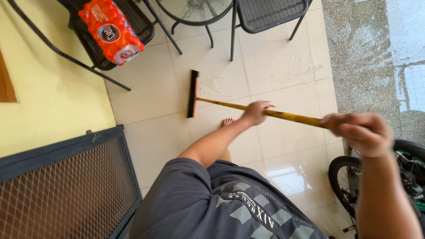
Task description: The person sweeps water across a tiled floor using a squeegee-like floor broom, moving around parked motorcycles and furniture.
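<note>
Head: hands (256, 111) round wooden broomstick (230, 106).

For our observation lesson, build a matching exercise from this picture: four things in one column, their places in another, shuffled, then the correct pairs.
Things:
1. Orange shrink-wrapped pack
2. Floor squeegee head
3. Bicycle wheel
4. Metal mesh gate

Places:
A. Lower right corner
B. On a black mesh chair
C. On the wet tiled floor
D. Lower left, below the yellow wall

Pairs: 1-B, 2-C, 3-A, 4-D
</note>
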